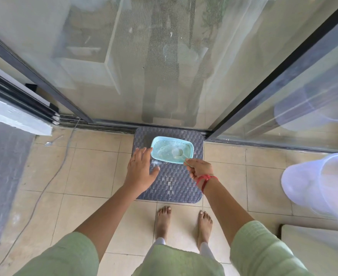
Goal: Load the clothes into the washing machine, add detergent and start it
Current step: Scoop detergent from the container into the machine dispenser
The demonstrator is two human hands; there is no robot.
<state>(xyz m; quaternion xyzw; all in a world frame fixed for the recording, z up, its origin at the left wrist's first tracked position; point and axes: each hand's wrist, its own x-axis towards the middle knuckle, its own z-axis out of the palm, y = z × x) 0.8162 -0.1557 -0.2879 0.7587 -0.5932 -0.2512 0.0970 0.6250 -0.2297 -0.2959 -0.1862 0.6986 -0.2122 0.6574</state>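
Observation:
A light blue rectangular tub (160, 156) of white detergent powder stands open on a dark woven-pattern stool (174, 182). A pale plastic spoon (179, 153) lies with its bowl in the powder. My right hand (199, 169) pinches the spoon's handle at the tub's near right corner; a red thread is tied around that wrist. My left hand (141, 170) rests flat on the stool, fingers spread, touching the tub's left side. No clothes are in view.
A sliding glass door with a dark frame (44, 80) rises right behind the stool. A white plastic bucket (319, 188) stands at the right, above a white edge (313, 244). A metal spoon (50, 142) and a thin cable (44, 188) lie on the tiled floor at left.

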